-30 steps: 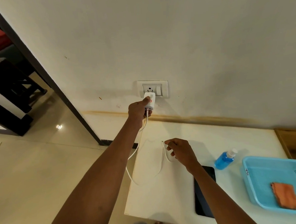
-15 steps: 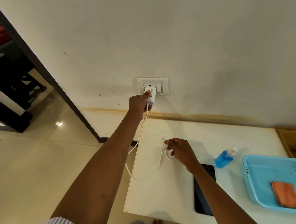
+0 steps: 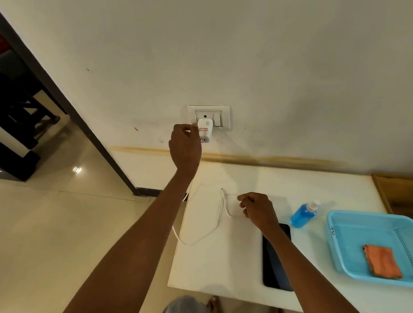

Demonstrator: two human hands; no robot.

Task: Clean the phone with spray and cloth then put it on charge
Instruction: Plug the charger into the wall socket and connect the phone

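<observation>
Since a second ago the white charger [image 3: 205,130] has gone from being held up at the wall socket [image 3: 209,117] to sitting in it, and the left hand [image 3: 185,146] now shows its back beside the charger with fingers curled at its left edge; whether they grip it or only touch I cannot tell. Lower down, the right hand [image 3: 258,210] is closed in a pinch on the white cable [image 3: 220,212] near its free end, which lies looped on the white table [image 3: 214,264] and hangs off the left edge. Just behind that wrist the phone [image 3: 274,258] lies flat and dark, screen up, partly hidden by the forearm, with nothing plugged into it. Further right stands the blue spray bottle [image 3: 303,214], and the orange cloth [image 3: 382,261] rests in the blue tray [image 3: 337,223]. Judging from this, cleaning looks finished and put away; what remains is switching the socket on, if needed, and fitting the cable end into the phone.
</observation>
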